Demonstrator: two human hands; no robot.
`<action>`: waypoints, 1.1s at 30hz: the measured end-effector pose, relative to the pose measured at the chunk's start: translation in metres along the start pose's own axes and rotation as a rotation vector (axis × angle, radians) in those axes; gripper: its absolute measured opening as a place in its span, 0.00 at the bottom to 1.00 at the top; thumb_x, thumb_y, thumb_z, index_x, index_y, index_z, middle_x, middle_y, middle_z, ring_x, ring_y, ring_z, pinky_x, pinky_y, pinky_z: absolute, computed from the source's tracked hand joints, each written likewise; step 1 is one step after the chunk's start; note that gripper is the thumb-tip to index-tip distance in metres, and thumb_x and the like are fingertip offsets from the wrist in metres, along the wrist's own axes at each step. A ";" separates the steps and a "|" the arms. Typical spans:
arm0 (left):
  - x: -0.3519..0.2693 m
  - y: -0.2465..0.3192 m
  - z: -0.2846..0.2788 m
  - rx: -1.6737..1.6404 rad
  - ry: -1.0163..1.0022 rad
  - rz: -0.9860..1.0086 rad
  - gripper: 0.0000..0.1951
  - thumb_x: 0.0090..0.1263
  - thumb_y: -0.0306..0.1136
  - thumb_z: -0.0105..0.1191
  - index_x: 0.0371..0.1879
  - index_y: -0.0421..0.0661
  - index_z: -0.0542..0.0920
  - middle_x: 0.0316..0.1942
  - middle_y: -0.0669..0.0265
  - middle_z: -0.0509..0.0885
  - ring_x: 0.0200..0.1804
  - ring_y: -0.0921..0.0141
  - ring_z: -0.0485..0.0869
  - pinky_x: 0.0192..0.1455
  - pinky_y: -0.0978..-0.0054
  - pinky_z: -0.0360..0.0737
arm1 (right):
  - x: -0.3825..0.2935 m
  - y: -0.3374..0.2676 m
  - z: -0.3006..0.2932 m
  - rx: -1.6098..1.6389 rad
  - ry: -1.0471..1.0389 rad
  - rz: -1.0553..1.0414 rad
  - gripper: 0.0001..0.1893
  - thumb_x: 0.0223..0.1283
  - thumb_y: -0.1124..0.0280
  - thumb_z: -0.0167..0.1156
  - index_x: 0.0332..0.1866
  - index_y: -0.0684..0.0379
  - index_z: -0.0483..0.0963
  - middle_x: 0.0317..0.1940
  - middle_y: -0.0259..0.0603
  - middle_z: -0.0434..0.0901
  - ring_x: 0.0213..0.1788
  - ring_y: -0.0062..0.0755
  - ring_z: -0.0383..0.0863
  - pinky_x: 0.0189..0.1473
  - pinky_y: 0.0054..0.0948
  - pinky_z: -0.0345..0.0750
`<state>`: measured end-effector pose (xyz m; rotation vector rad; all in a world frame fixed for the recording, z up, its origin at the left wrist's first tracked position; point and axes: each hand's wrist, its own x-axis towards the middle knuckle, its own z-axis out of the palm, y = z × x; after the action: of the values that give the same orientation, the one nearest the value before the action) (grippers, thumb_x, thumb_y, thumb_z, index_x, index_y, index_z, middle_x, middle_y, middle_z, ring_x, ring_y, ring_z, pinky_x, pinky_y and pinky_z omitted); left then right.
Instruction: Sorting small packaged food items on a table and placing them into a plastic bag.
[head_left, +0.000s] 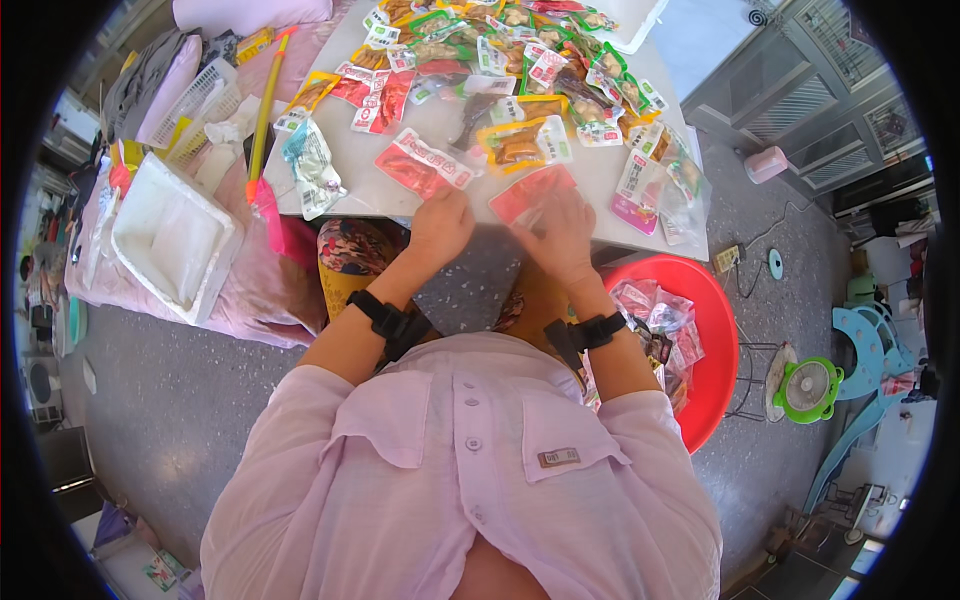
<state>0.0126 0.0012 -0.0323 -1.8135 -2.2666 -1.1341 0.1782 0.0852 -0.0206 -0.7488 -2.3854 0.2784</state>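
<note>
My left hand (442, 223) grips the lower edge of a red-and-white snack packet (421, 163) at the table's front edge. My right hand (559, 232) holds a mostly red packet (529, 191) by its lower part, fingers over it. A yellow-edged packet of brown food (525, 144) lies just beyond, between the two hands. Farther back, many sealed packets with green, yellow and red edges (517, 60) are heaped on the pale table (360, 176). A white-and-teal packet (313, 169) lies to the left, a pink-and-white one (636, 191) to the right.
Right of my legs stands a red basin (712, 352) with several packets in it. On the pink-covered surface at left are a white foam box (176, 240), a white plastic basket (199, 105) and a yellow stick (266, 120) with pink ends. A green fan (808, 388) stands at far right.
</note>
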 end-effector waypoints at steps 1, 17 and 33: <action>0.000 0.000 0.000 -0.004 0.005 0.006 0.02 0.47 0.26 0.46 0.20 0.42 0.69 0.23 0.58 0.71 0.27 0.58 0.72 0.28 0.65 0.69 | -0.001 -0.002 0.000 -0.063 -0.041 0.087 0.23 0.36 0.58 0.56 0.41 0.59 0.66 0.44 0.44 0.64 0.52 0.43 0.58 0.51 0.46 0.53; 0.001 0.000 0.002 0.016 -0.017 -0.035 0.04 0.47 0.27 0.43 0.18 0.41 0.68 0.23 0.56 0.71 0.28 0.57 0.72 0.30 0.62 0.69 | 0.006 0.012 -0.003 -0.226 -0.411 0.557 0.21 0.42 0.63 0.50 0.45 0.58 0.64 0.47 0.45 0.65 0.55 0.42 0.57 0.51 0.53 0.49; -0.009 0.000 -0.011 -0.007 -0.076 -0.151 0.05 0.49 0.28 0.44 0.21 0.39 0.69 0.25 0.55 0.71 0.30 0.57 0.71 0.31 0.65 0.69 | -0.019 0.033 0.015 0.434 0.291 0.252 0.15 0.40 0.78 0.55 0.39 0.63 0.67 0.27 0.41 0.71 0.26 0.28 0.70 0.25 0.21 0.67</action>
<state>0.0111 -0.0117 -0.0283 -1.7421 -2.4835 -1.1117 0.1962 0.1006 -0.0536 -0.8147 -1.8675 0.7134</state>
